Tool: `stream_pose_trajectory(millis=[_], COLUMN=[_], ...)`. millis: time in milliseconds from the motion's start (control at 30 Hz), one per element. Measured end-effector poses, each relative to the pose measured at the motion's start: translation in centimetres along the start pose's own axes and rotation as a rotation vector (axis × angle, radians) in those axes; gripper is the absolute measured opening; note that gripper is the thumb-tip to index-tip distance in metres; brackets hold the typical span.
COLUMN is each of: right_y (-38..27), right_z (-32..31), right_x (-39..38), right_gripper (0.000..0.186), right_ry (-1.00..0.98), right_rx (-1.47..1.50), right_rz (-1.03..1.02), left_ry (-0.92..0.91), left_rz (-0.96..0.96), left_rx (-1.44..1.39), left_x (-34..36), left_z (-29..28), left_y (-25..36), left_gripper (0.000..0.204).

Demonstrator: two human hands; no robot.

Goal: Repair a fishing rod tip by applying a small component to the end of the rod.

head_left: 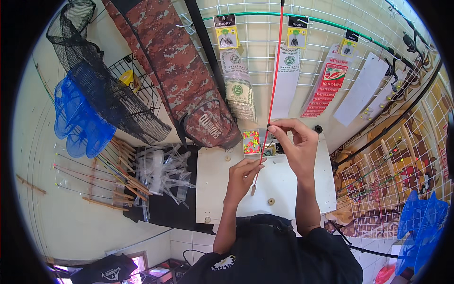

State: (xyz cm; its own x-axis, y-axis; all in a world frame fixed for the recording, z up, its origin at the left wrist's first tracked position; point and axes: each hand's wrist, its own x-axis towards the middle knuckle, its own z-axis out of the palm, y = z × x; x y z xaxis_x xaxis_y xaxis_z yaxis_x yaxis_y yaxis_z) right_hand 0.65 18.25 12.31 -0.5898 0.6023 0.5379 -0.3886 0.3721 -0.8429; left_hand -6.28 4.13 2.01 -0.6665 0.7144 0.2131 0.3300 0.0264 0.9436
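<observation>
A slim red fishing rod [275, 75] runs upright, slightly tilted, from the top of the view down over the white table. My right hand [299, 146] pinches it between thumb and fingertips, above the tabletop's far edge. Lower down, my left hand [242, 179] closes its fingers round the thinner part of the same rod. A small tan piece [253, 190] shows at the rod's lower end; whether it is joined to the rod I cannot tell. Behind the rod stands a clear box [251, 142] of small pink and yellow pieces.
The white table [302, 199] carries small round tan pieces, one a ring [271, 201]. Clear plastic bags [163, 173] lie to the left. A camouflage rod bag [175, 61], dark net [109, 80] and packets [326, 87] hang from the back wall; a rack [388, 184] stands right.
</observation>
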Motion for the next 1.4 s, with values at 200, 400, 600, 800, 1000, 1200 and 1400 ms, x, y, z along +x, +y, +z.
stream_pose_trajectory(millis=[200,400,600,800,1000,1200,1400], right_y=[0.6,1.0,-1.2,-2.2,-2.6,-2.6,-2.2], right_z=[1.5,2.3,1.9,1.5,0.0,-1.1,-2.4], right_x=[-0.5,-0.8,-0.1,0.3,-0.5,-2.0,-3.6], right_gripper=[0.006,0.007,0.01,0.009,0.009,0.008,0.007], right_ry=[0.188,0.246,0.176,0.138,0.179,0.206,0.255], right_rx=[-0.101,0.039,0.219,0.372,0.402,0.576,0.672], right_rz=[-0.172,-0.104,0.038,0.038,0.033,0.023,0.013], left_ry=[0.021,0.037,0.039,0.098,0.149,0.145,0.119], left_rz=[0.039,0.061,0.059,0.118,0.162,0.101,0.004], left_rx=[0.014,0.049,0.147,0.216,0.389,0.519,0.533], left_x=[0.1,-0.1,-0.7,-1.4,-2.8,-5.2,-7.6], left_z=[0.2,0.1,-0.3,-0.8,-2.1,-3.3,-4.0], left_y=[-0.3,0.4,0.6,-0.2,-0.8,-1.1,-2.6], left_gripper=[0.026,0.027,0.029,0.027,0.019,0.028,0.032])
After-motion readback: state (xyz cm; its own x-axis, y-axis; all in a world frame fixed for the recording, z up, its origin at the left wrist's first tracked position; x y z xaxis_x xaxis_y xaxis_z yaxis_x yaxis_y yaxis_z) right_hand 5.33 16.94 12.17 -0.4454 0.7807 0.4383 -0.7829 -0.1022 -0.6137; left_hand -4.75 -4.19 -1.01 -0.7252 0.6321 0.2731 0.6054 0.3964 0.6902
